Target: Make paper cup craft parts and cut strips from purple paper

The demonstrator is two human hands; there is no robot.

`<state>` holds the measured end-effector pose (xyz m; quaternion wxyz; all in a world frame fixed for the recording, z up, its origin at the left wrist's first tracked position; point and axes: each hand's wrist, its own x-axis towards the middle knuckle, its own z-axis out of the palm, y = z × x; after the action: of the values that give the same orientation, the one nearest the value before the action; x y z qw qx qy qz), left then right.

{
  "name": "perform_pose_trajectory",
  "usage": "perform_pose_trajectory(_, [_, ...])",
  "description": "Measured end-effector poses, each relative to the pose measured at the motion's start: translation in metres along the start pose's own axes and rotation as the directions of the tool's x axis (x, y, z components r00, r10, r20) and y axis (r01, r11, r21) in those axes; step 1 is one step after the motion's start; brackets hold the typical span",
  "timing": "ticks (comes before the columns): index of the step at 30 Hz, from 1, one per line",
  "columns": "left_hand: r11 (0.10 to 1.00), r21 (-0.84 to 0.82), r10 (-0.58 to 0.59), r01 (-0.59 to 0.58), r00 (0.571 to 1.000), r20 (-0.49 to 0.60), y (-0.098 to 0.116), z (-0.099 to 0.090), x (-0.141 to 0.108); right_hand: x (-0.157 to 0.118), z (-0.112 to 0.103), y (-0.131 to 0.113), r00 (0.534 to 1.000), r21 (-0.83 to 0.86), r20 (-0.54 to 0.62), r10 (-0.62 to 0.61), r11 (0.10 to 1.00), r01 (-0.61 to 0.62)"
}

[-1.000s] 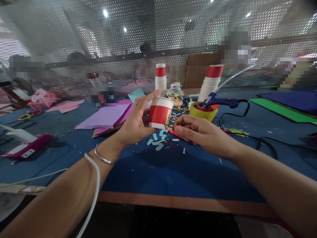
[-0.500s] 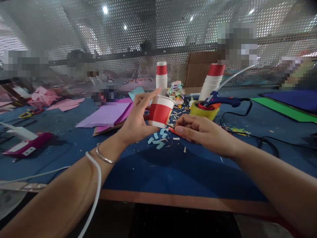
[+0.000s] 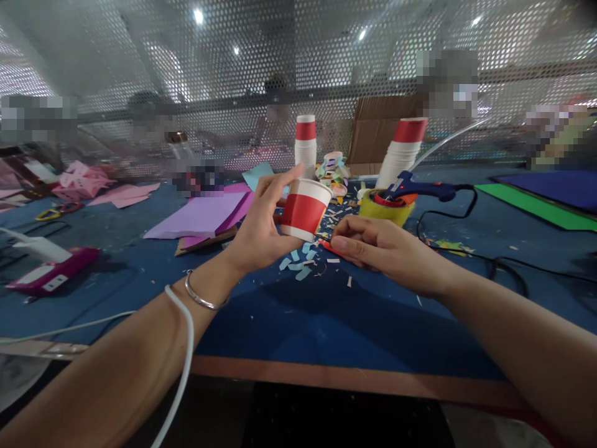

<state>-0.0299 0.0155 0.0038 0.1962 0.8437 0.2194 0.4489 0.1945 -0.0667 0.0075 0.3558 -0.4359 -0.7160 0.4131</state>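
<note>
Left hand (image 3: 258,225) gripped tilted red-and-white paper cup (image 3: 304,211); right hand (image 3: 385,250) pinched slim orange-handled tool (image 3: 334,249) near cup base. I judged tool-work underway; next move needed steady cup.

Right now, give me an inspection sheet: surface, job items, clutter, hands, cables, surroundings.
Surface: blue tabletop, littered with scraps.
Job items: red-and-white cup, tilted; orange-red item, mostly hidden, kind unclear.
Clutter: light-blue paper bits near the cup; purple sheets to the left.
Hands: left hand holds the cup; right hand grips the orange-red item.
Cables: black cable from the blue glue gun; white cable crosses the left forearm.
Surroundings: perforated screen behind; cup stacks before it.
</note>
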Motion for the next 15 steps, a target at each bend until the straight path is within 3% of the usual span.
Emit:
perform_pose_trajectory(4, [0.998, -0.013, -0.069, 0.069, 0.996, -0.050, 0.007, 0.005, -0.003, 0.000, 0.001, 0.002, 1.000, -0.004, -0.014, 0.014, 1.000, -0.014])
perform_pose_trajectory(9, [0.995, 0.100, 0.009, -0.004, 0.999, -0.048, 0.011, 0.006, -0.003, 0.001, 0.001, 0.006, 1.000, 0.000, -0.001, 0.021, 1.000, -0.021])
perform_pose_trajectory(15, [0.993, 0.111, 0.040, -0.036, 0.999, -0.035, 0.012, 0.007, -0.003, 0.001, 0.002, 0.004, 1.000, 0.037, 0.005, 0.014, 0.999, -0.014])
